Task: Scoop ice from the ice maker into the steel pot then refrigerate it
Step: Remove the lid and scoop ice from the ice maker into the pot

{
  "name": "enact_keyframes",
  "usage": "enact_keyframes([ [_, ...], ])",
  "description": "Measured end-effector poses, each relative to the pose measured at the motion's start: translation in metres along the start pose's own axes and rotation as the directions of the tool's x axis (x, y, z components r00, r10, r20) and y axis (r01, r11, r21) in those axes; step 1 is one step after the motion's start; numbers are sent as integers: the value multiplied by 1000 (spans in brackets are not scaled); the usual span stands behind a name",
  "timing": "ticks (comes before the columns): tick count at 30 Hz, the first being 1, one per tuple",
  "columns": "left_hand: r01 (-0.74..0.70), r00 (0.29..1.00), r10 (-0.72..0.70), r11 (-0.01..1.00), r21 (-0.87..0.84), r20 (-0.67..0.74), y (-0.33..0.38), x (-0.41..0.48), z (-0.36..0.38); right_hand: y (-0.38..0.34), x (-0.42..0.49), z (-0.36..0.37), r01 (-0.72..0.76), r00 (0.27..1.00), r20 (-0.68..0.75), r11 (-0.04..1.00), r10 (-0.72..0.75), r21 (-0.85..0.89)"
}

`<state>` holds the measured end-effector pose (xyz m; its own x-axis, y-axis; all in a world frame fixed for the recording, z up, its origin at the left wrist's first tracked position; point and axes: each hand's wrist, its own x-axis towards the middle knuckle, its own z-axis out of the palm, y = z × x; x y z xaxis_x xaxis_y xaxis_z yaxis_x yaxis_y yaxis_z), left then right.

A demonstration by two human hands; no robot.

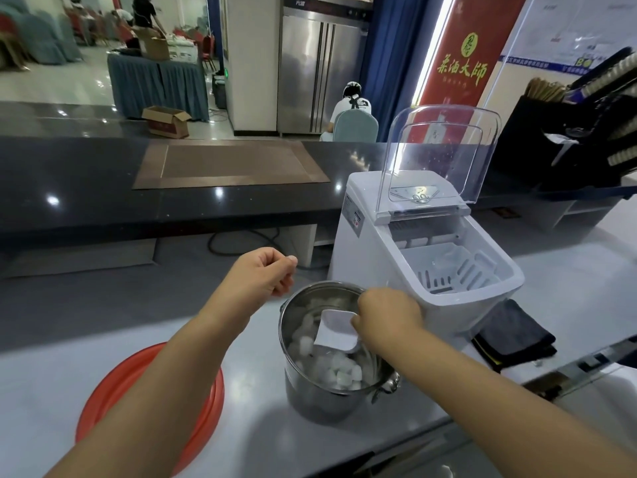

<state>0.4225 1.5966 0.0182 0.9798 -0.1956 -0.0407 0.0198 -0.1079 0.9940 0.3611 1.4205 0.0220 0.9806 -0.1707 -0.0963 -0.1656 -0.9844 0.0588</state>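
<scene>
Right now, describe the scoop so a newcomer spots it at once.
Find the white ice maker with its clear lid raised; the steel pot stands at its near left corner. In the pot, the right hand holds a white scoop, the only squared, flat shape above the rounded ice cubes.

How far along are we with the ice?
Done: the ice maker lid is up, its basket looks nearly empty, and ice lies in the pot. In hand: the right hand holds the scoop inside the pot; the left hand holds nothing. Left: perhaps a last scoop, then refrigerating the pot, which stands on the counter.
</scene>
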Motion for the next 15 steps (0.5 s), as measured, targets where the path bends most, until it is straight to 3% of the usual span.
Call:
enact_keyframes([
  [6, 0, 1000, 0, 1000, 23, 7, 3, 4, 6, 11, 1, -10, 11, 999, -49, 1000, -10, 16],
  [15, 23, 999, -24, 999, 48, 21, 4, 17, 27, 42, -2, -40, 12, 995, -104, 982, 8, 191],
])
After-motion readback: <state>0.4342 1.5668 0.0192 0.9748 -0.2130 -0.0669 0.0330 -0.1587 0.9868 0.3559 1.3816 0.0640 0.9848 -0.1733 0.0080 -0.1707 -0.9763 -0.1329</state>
